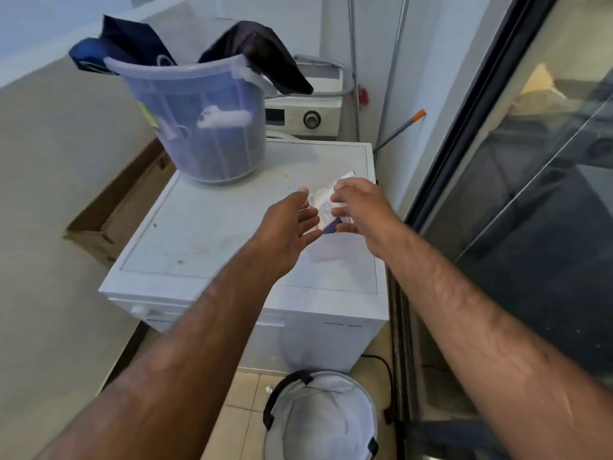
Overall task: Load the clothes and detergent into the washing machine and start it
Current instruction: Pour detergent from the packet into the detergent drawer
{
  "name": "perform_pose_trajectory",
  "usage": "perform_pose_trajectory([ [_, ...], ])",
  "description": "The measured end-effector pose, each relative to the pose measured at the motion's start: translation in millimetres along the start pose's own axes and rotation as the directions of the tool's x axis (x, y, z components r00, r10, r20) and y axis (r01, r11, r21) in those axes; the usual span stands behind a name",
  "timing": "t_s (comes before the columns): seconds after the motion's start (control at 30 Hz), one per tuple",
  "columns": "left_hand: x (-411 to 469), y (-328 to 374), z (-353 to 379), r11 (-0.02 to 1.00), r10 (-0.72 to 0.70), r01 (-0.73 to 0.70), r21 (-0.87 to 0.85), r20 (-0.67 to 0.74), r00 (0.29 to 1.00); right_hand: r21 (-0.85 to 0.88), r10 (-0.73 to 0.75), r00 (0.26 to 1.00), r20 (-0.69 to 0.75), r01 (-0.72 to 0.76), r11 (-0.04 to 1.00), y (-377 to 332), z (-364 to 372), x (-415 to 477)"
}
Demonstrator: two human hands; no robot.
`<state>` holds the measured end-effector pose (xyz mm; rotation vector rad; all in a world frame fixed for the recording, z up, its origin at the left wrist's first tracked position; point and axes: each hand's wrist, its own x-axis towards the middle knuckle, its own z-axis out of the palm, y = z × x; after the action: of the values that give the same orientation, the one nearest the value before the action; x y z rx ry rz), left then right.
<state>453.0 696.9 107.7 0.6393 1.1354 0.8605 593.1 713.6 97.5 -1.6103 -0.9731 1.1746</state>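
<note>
Two hands hover over the washing machine [205, 234], right of the bucket [199, 121]: the right hand [361, 207] pinches a light, floppy, probably slippery detergent sachet [323, 204] by its edge, the left hand [292, 224] just beside it, grip wide.

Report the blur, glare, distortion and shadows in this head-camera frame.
Head view: motion blur smears the bucket, the left hand and the right hand, leaving the packet print unreadable; the wide-angle lens bows the glass door frame; the glass carries reflections; light is soft, with faint hand shadows on the white machine.
</note>
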Motion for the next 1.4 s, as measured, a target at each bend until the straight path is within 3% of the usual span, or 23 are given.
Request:
perform_pose_trajectory([
  [0.13, 40.3, 2.3, 16.2, 0.986, 0.011, -0.005, 0.169, -0.037, 0.999, -0.384, -0.104, 0.992, -0.077, 0.067, 0.921, 1.0, -14.7, 49.2],
  [0.3, 81.7, 0.0, 20.8, 0.898, 0.097, -0.048, 0.438, -0.091, 0.991, -0.777, -0.161, 0.986, -0.05, 0.063, 0.627, 7.2, -25.5, 86.9],
  [0.6, 118.7, -15.4, 29.1, 0.739, 0.162, -0.109, 0.665, -0.018, 0.987, -0.985, -0.287, 0.958, 0.019, 0.067, 0.16, 31.7, -9.5, 99.1],
  [0.73, 135.6, -14.9, 41.6, 0.634, 0.265, -0.174, 0.753, 0.0, 0.964, -0.999, -0.326, 0.945, 0.036, 0.046, 0.025, 38.0, -3.2, 96.6],
  [1.1, 176.4, -16.7, 59.6, 0.356, 0.46, -0.186, 0.916, 0.002, 0.888, -0.997, -0.378, 0.924, 0.049, 0.066, 0.031, 45.6, -8.1, 100.2],
  [1.17, 176.4, -17.6, 53.0, 0.387, 0.502, -0.188, 0.903, -0.035, 0.864, -0.996, -0.395, 0.917, 0.048, 0.071, 0.046, 45.3, -9.3, 98.8],
  [1.3, 173.2, -9.5, 40.9, 0.586, 0.526, -0.206, 0.784, -0.174, 0.832, -0.993, -0.514, 0.858, 0.0, 0.061, 0.101, 39.7, -11.1, 93.7],
  [1.4, 163.2, 4.2, 36.0, 0.685, 0.5, -0.214, 0.696, -0.237, 0.833, -0.977, -0.604, 0.795, -0.065, 0.073, 0.202, 28.5, -8.9, 89.2],
])
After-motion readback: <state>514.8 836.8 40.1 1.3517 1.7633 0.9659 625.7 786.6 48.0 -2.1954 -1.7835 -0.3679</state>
